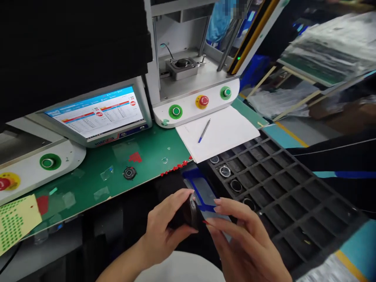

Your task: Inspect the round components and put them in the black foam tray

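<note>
My left hand (166, 223) is closed around a dark watch case (191, 213), held edge-on with a button on its rim facing up. Just to the right, my right hand (243, 231) pinches a small red piece (205, 222) between thumb and finger, close to the case but apart from it. Another black round watch part (129, 173) lies on the green bench top (152, 156). Along the bench edge sits a row of small red bits (178, 167). Behind my hands is a blue-framed clear panel (202, 188).
A black compartment tray (282, 180) on the right holds several round watch parts (225, 171). A pen (205, 130) rests on white paper (223, 129). Beyond stand a press with buttons (202, 102) and a screen (100, 113). A yellow sticker sheet (19, 223) lies at left.
</note>
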`<state>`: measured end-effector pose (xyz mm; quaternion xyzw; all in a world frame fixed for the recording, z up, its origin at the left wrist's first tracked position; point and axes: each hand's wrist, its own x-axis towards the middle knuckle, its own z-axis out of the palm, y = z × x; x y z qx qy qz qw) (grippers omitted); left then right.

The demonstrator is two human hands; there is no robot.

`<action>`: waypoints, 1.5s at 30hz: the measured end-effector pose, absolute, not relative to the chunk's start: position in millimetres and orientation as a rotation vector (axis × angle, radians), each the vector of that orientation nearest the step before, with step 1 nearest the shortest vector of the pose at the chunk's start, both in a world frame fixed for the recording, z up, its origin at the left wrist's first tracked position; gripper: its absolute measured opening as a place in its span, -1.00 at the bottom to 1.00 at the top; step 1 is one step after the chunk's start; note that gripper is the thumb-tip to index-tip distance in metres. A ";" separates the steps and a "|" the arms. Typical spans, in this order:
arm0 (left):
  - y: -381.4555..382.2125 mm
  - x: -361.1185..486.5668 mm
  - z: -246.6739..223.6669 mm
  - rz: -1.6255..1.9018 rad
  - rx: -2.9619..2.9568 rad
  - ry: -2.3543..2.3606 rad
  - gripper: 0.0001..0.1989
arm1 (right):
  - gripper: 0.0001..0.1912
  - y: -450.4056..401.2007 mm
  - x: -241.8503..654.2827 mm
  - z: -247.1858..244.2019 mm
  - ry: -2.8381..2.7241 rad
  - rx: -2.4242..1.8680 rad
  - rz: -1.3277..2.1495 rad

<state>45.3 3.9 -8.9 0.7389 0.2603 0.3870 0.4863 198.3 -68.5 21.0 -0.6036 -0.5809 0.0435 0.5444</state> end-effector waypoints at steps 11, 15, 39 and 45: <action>8.3 30.4 1.7 1.042 1.992 0.612 -0.37 | -0.86 -61.5 174.0 25.4 -1.291 -1.444 0.302; 10.8 30.0 3.9 1.038 2.020 0.576 -0.38 | -0.89 -60.3 176.5 27.9 -1.221 -1.421 0.541; 17.5 31.6 8.5 1.027 2.101 0.483 -0.41 | -0.91 -61.7 183.6 33.6 -1.234 -1.421 0.567; 18.1 30.9 6.6 1.036 2.106 0.436 -0.43 | -0.89 -56.4 190.1 31.7 -1.129 -1.370 0.782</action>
